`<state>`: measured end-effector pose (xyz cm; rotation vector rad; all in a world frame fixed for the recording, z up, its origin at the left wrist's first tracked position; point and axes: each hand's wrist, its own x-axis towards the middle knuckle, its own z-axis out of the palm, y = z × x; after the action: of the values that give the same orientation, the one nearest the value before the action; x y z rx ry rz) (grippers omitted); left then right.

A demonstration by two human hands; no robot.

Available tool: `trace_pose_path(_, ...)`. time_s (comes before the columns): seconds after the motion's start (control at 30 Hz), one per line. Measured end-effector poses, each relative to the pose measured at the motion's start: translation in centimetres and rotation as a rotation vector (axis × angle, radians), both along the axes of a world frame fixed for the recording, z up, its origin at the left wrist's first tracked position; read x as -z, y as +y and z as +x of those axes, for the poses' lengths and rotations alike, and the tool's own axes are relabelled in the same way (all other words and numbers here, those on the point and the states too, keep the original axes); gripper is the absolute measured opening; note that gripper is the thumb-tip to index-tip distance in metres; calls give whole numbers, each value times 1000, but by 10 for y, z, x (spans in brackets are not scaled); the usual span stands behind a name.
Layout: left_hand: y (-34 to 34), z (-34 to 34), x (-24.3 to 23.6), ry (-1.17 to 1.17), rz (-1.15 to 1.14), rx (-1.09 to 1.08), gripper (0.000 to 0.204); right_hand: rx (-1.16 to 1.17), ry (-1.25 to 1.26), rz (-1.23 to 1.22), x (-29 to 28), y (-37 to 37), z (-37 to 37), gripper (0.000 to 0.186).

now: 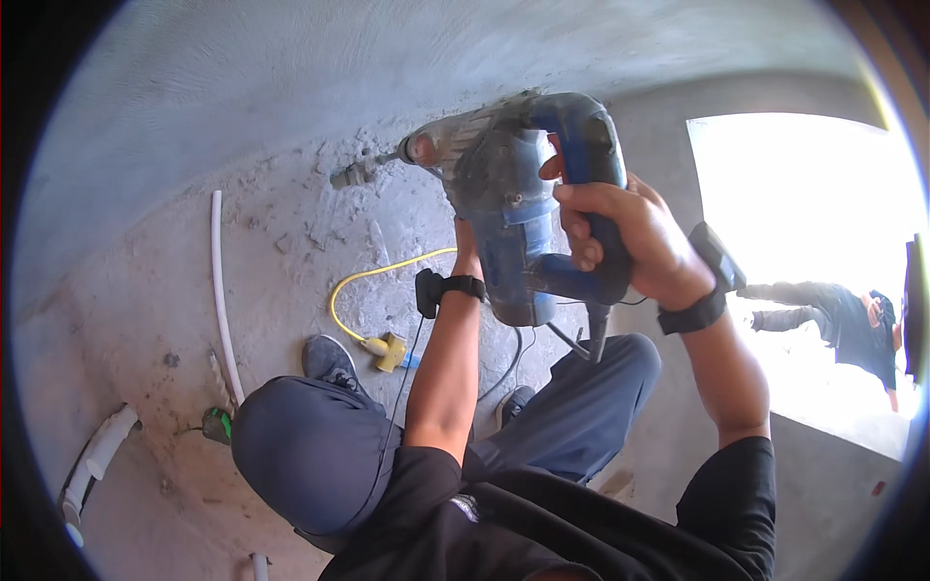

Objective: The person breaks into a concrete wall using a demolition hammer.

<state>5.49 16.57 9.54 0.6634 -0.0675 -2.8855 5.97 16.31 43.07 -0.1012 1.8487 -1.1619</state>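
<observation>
A dusty blue and grey rotary hammer (518, 223) is held up in front of me, its nose pointing left. My right hand (620, 228) is wrapped round its blue rear handle, the fingers curled through the loop. My left forearm rises behind the tool's body; only the wrist edge of my left hand (467, 242) shows, and its fingers are hidden. From the chuck, a bit (383, 158) extends to a rough, chipped patch of the grey wall (329, 208). Whether its tip is inside the wall I cannot make out. A power cable (599, 334) hangs from the handle's lower end.
A yellow cord (334, 302) runs to a yellow socket block (389, 351) near my shoe (329, 360). White pipes (225, 290) stand at left, beside a green and black object (216, 424). Beyond the bright window opening (794, 194) at right, another person (843, 324) is visible.
</observation>
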Motion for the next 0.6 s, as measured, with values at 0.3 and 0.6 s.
trace_pose_path(0.3,-14,1,-52,-55,-70,12,20,38,51,58,-32,-48,-39,24)
trace_pose_path(0.6,0,-9,-62,159,-148,-137,23,-79,211,138,-69,-57,15,34)
